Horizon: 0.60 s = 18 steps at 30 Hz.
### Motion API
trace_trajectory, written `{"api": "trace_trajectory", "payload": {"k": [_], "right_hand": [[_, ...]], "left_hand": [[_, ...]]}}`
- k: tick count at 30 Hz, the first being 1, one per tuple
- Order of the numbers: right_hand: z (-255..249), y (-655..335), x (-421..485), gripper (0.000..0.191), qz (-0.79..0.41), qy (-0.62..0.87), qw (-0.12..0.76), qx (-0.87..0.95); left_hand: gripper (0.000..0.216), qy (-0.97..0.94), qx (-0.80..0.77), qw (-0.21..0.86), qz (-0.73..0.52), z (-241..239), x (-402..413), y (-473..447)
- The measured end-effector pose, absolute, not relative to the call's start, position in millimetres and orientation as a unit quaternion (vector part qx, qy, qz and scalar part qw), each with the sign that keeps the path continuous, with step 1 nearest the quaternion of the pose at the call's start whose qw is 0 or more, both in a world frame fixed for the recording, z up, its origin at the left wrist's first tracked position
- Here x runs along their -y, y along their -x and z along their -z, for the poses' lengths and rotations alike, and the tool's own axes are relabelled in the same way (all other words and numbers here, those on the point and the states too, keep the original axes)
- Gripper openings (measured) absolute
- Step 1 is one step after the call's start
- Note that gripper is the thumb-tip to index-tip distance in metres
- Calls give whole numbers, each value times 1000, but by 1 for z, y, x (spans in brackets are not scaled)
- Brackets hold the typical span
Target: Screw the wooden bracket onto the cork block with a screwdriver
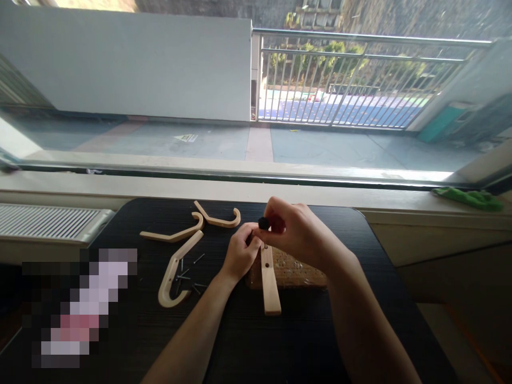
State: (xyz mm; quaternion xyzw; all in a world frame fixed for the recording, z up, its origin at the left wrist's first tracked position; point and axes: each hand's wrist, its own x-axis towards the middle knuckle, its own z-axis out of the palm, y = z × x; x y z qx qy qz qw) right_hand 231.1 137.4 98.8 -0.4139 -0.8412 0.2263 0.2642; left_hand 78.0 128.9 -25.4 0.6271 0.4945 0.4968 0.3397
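Note:
My right hand (298, 229) is closed around a black-handled screwdriver (263, 223), and only the rounded handle end shows. Its shaft and tip are hidden by my fingers. Against it, my left hand (241, 249) is closed at the far part of a pale wooden hook (272, 293). Two dark holes show along the straight end of this hook, which points toward me; its far end is covered by my hands. Beneath the hook lies a brown block wrapped in clear plastic (310, 274), partly covered by my right forearm.
Left of my hands, three more wooden hooks lie on the black table (304, 346): a near hook (165, 285), a middle hook (174, 234) and a far hook (220, 221). Several screws (199, 258) lie beside them. A green cloth (468, 198) rests on the windowsill.

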Motion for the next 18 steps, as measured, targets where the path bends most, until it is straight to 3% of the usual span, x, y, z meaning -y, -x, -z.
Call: {"api": "trace_trajectory", "payload": {"k": [8,18], "right_hand": [[-97,-230,-138,19,-193,394,274,856],[-97,-230,-135,38,-191,382,265,864]], "left_hand": [[21,-630,-510,324,-487,24,-128,-79],[16,-632,-509,321,-488,24,-130,-79]]}}
